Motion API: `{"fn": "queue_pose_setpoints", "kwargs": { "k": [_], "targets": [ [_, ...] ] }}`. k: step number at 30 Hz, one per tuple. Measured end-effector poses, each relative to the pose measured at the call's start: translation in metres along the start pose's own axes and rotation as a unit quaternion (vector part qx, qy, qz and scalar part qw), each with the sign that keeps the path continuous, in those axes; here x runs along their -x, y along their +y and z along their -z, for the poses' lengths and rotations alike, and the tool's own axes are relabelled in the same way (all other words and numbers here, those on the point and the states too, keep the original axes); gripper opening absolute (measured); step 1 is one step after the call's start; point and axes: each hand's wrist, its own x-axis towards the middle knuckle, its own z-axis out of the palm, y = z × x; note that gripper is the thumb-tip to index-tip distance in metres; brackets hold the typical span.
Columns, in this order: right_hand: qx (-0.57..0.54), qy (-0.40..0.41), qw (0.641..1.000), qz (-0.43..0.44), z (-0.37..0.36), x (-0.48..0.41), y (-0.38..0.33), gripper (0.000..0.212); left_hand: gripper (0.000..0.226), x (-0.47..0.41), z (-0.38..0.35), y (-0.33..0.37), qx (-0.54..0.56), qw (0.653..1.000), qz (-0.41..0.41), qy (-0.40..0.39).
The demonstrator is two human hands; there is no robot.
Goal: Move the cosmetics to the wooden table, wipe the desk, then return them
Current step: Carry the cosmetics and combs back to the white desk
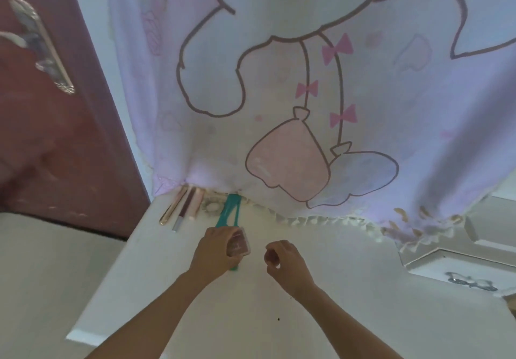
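Observation:
My left hand (213,250) grips a small pinkish compact (239,243) just above the white desk (349,289). Under that hand lies a teal comb (229,212), its far end reaching the curtain hem. At the desk's back left corner lie three slim cosmetic tubes (183,208), side by side, and a small clear round item (211,205) beside them. My right hand (284,263) hovers to the right of the compact with curled fingers and holds nothing that I can see.
A pale curtain (293,93) with a cartoon print hangs down onto the desk's back edge. A dark red door (55,107) with a metal handle stands at the left. A white drawer front (446,263) with a bow-shaped knob shows at the right.

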Motion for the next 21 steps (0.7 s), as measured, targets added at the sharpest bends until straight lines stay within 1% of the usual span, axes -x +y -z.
{"fn": "queue_pose_setpoints", "kwargs": {
  "k": [3, 7, 9, 13, 17, 21],
  "targets": [
    [0.005, -0.014, 1.0, 0.01, -0.002, -0.039, 0.016, 0.023, 0.057, -0.037, -0.011, 0.005, -0.068, 0.998, 0.01, -0.014],
    [0.025, -0.046, 0.998, 0.021, -0.011, -0.073, 0.033, 0.02, 0.059, -0.08, -0.018, 0.002, -0.164, 0.986, 0.008, -0.04],
    [0.024, -0.045, 0.998, 0.035, -0.014, -0.083, 0.038, 0.022, 0.063, -0.093, -0.022, 0.001, -0.18, 0.981, 0.017, -0.067],
    [0.037, -0.019, 0.997, 0.058, -0.012, -0.102, 0.042, 0.024, 0.071, -0.114, -0.028, -0.001, -0.191, 0.973, 0.019, -0.127],
    [0.07, -0.054, 0.993, 0.076, -0.014, -0.11, 0.049, 0.026, 0.07, -0.124, -0.032, -0.002, -0.193, 0.97, 0.006, -0.147],
    [0.083, -0.041, 0.994, 0.065, -0.016, -0.113, 0.052, 0.026, 0.068, -0.127, -0.034, -0.002, -0.203, 0.966, -0.001, -0.159]
  ]
}}
